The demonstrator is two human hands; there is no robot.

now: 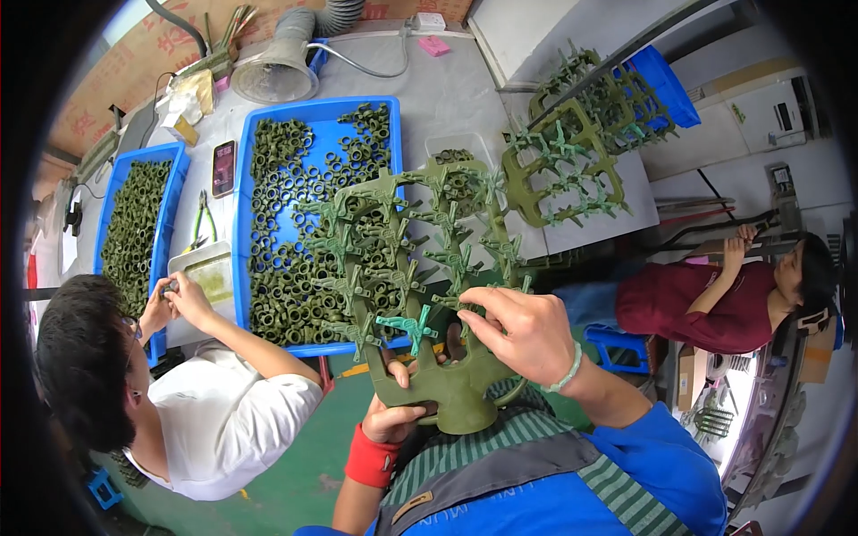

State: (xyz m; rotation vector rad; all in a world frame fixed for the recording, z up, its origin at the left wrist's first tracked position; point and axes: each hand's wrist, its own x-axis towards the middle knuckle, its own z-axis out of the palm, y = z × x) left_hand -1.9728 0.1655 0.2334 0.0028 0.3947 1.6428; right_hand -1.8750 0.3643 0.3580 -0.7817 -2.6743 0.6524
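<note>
An olive-green casting tree (465,384) stands upright in front of me, with a round base at the bottom and several upright bars crowded with small green branched parts. My left hand (391,418), below a red wristband, grips its lower crossbar; some fingers are hidden behind the bars. My right hand (529,335) reaches in from the right, thumb and index fingertip close together at a small green part on a middle bar. The fingertips partly cover that part. One brighter teal part (413,327) sits low on the bars, left of my right hand.
Beyond the tree are a blue tray (319,105) of green rings and a clear tub (487,154). Another loaded tree (527,198) stands right. A co-worker in white (228,420) sits left, near a second blue tray (183,161) and pliers (207,219); another person (679,304) sits right.
</note>
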